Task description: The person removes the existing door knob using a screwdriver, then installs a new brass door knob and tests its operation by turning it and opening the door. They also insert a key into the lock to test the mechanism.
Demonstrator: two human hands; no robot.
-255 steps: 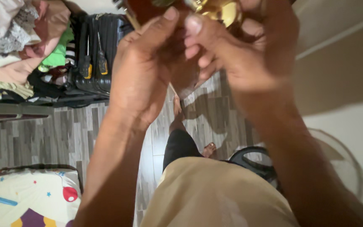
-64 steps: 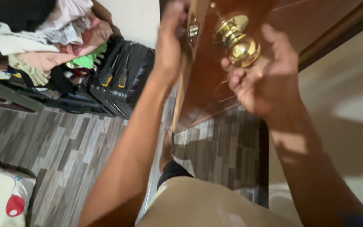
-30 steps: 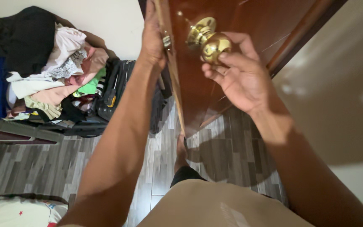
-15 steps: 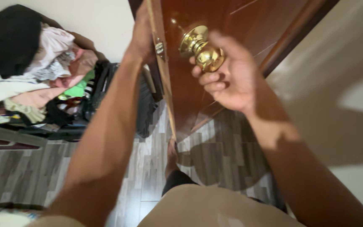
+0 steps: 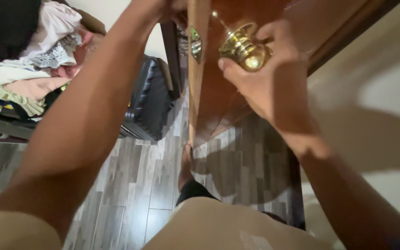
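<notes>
Now the view has dropped closer than it was half a second ago: the brass door knob [image 5: 245, 47] sits larger and further right in the frame, and the left arm has swung across the foreground so that it fills the left side. The right hand [image 5: 267, 74] has shifted too, from cupping the knob underneath to wrapping around it from the right. That knob is polished gold, rounded, with a stepped collar behind it, and it juts from the face of the reddish-brown wooden door [image 5: 218, 97] near its edge, at the top centre of the picture. A small brass latch plate [image 5: 195, 44] glints on the narrow door edge just left of it. The right hand is curled, fingers bent around the knob and thumb tip pressed against its lower left side, holding it snugly. The left hand [image 5: 174, 8] reaches up beside the door edge at the very top of the frame; most of it is cut off, so I cannot tell whether it is spread or clenched. Down on the grey wood-look floor [image 5: 149, 185] a dark suitcase [image 5: 151, 99] stands behind the left arm, with a heap of clothes [image 5: 33, 60] piled at far left.
</notes>
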